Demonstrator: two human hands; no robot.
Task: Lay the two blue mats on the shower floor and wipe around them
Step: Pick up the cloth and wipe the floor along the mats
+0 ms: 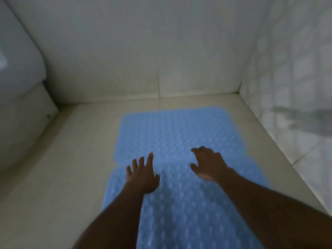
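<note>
Both forearms come in from the bottom of the frame, reaching out over blue matting. Your left hand (142,175) lies palm down with fingers spread, at or just above the bubbled surface; contact can't be confirmed through the blur. Your right hand (206,164) sits a little further out, fingers splayed and slightly curled, gripping nothing.

Where the work is: the far mat (172,130) lies flat on the shower floor (80,159), its far edge short of the back wall (143,51). A step in the outline just left of your left hand suggests the seam where the near mat (179,212) begins, running toward you and out of frame. Whether they overlap or butt can't be told.

Handling, as judged: thin, soft, floppy rubber or vinyl, light, textured on top. Likely to grip or slide on the floor depending on wetness. Press flat with open palms; to shift it, pinch a corner or the long edge, don't drag from the middle or it will ripple.

Room: a broad bare strip of floor on the left up to the raised ledge (30,126). On the right only a narrow strip before the tiled right wall (287,87). A modest band at the back. No cloth in view.
</note>
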